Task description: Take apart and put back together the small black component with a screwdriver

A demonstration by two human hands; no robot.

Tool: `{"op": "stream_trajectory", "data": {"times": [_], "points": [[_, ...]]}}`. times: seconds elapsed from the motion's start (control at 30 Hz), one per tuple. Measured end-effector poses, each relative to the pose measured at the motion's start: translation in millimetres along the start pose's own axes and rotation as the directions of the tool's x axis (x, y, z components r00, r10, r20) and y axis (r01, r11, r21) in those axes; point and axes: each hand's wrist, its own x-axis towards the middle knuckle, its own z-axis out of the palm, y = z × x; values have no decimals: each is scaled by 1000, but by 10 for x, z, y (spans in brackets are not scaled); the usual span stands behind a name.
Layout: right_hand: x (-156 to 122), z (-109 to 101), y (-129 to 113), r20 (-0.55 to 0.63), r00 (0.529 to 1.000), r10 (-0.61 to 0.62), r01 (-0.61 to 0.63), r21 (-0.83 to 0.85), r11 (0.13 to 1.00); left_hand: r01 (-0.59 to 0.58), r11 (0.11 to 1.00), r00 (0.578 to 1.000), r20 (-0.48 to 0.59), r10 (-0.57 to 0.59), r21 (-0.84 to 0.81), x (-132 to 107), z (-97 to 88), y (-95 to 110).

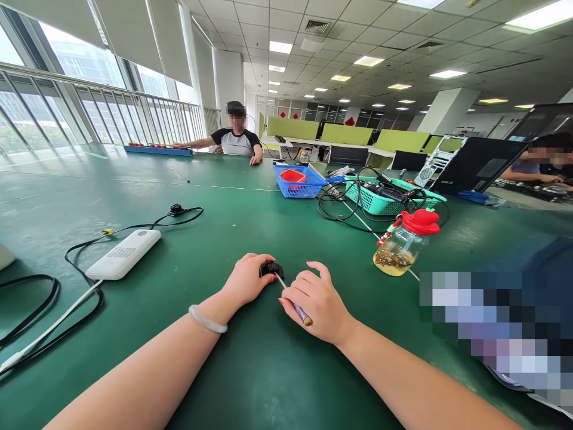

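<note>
A small black device rests on the green table, pinched at its left side by my left hand. My fingers hide part of it, and its exact kind is too small to make out. A slim screwdriver is in my right hand, its handle end pointing toward me. Its thin shaft slants forward and left, with the tip at the black device. The index finger of that hand sticks up, while thumb and other fingers close on the handle. A pale bangle circles my left wrist.
To the left lies a white power strip with cables. Ahead are a blue basket and a green basket with cords. A red-lidded bottle stands at right. Across the table a person sits near a blue tray; another works far right.
</note>
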Motion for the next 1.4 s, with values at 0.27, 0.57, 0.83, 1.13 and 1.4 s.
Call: {"op": "stream_trajectory", "data": {"times": [0.27, 0.57, 0.83, 1.13, 1.4], "points": [[-5, 17, 13, 6, 1000, 18, -18, -15, 1000, 33, 998, 999, -7, -33, -49, -3, -2, -9], [0, 11, 88, -29, 995, 99, -99, -22, 995, 8, 1000, 1000, 1, -8, -21, -2, 4, 7], [-13, 54, 169, -34, 938, 344, -332, 184, 925, -42, 999, 999, 26, 42, 25, -24, -14, 19], [-54, 99, 257, 162, 731, 663, -614, 581, 535, -15, 1000, 999, 28, 15, 14, -29, -16, 18], [-45, 128, 296, 220, 711, 668, -622, 640, 451, 4, 1000, 998, 56, -2, -22, -19, -17, 9]]}}
